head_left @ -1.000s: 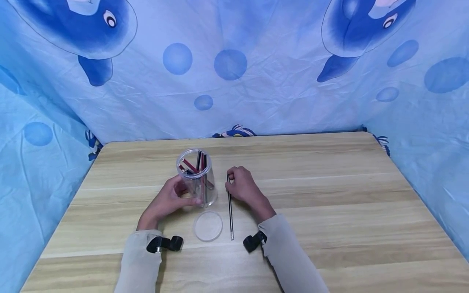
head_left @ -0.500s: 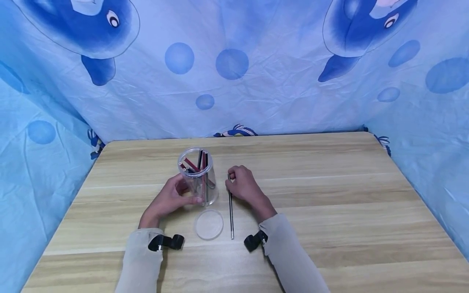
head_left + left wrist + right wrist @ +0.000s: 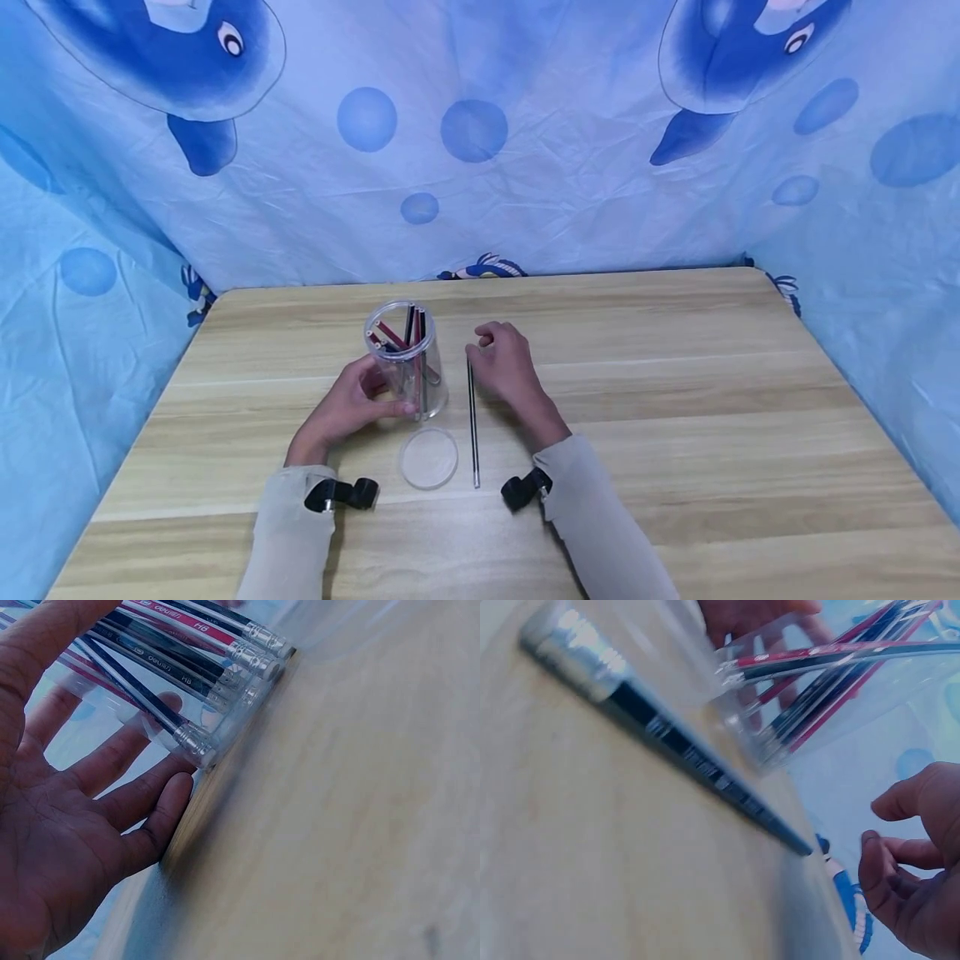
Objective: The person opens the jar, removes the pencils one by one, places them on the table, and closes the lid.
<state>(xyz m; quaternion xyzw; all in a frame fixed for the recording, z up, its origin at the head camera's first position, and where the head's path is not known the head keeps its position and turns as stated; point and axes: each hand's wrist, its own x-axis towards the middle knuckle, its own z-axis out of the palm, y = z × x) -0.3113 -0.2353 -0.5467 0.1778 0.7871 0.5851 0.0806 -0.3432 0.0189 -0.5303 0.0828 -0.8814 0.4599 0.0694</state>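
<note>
My left hand [image 3: 348, 408] holds a clear plastic jar [image 3: 439, 400] low on its side, thumb in front and fingers around the back. Several red and black pencils [image 3: 191, 630] stand in it, their metal ends down at the jar's base in the left wrist view. A single dark pencil [image 3: 473, 425] lies on the table to the jar's right, with its silver end nearest me. Over its far end hovers my right hand [image 3: 506, 362]. In the right wrist view its loosely bent fingers [image 3: 877, 877] are apart from the pencil and hold nothing.
A round clear lid [image 3: 428, 458] lies flat in front of the jar, between my forearms. The wooden table [image 3: 675, 400] extends to both sides. A blue cloth [image 3: 585, 208] with whale prints hangs behind its far edge.
My right hand has let go of the dark pencil's far end and risen slightly away from it. The pencil stays on the table. The left hand and jar keep their place.
</note>
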